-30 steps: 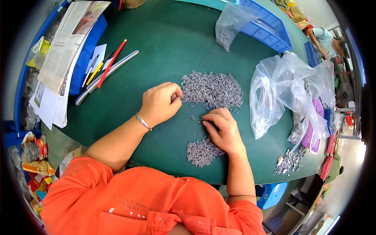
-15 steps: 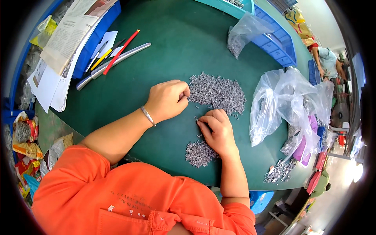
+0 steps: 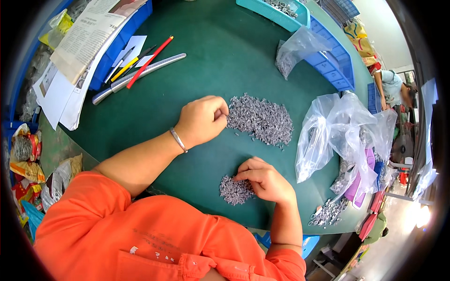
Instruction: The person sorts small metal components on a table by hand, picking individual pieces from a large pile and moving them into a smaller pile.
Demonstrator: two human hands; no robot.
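A large heap of tiny grey metal-looking parts (image 3: 262,119) lies on the green tabletop (image 3: 211,61). At its left edge rests my left hand (image 3: 204,119), fingers curled and thumb against them; whatever they hold is hidden. A smaller heap of similar grey parts (image 3: 234,192) lies nearer my body. Over its upper right side is my right hand (image 3: 266,180), thumb and fingers pinched together with the tips at the heap. Anything in that pinch is too small to make out. A few loose parts are scattered just below the large heap.
Clear plastic bags (image 3: 321,133) lie at the right, near loose metal rings (image 3: 330,212). A blue bin (image 3: 330,70), a grey-filled bag (image 3: 286,58) and a turquoise basket (image 3: 276,15) stand at the back. Pens (image 3: 150,61) and newspapers (image 3: 84,37) lie left. A person (image 3: 391,86) is beyond.
My right hand has moved from between the two heaps down toward me, to the smaller heap. The left hand stays by the large heap. The whole view has shifted slightly.
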